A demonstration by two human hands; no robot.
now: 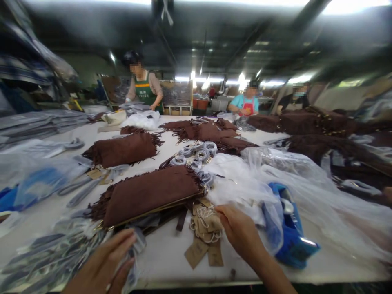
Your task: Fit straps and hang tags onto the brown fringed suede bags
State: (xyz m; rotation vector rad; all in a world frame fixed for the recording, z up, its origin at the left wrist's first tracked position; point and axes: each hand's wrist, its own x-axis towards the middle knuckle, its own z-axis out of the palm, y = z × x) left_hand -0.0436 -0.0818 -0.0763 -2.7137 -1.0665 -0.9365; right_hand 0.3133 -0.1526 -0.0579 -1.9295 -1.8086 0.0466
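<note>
We have the left hand (104,261) closed in its grip around a small grey piece in clear plastic (140,241), near the front of the table (165,265). Our right hand (240,230) is at a heap of brown tags (203,230) with white strings, though we cannot tell whether its grip has closed on one. Behind these we see a brown fringed bag (153,194), then coiled grey straps (202,155), and across the table a co-worker in a green apron (147,92).
</note>
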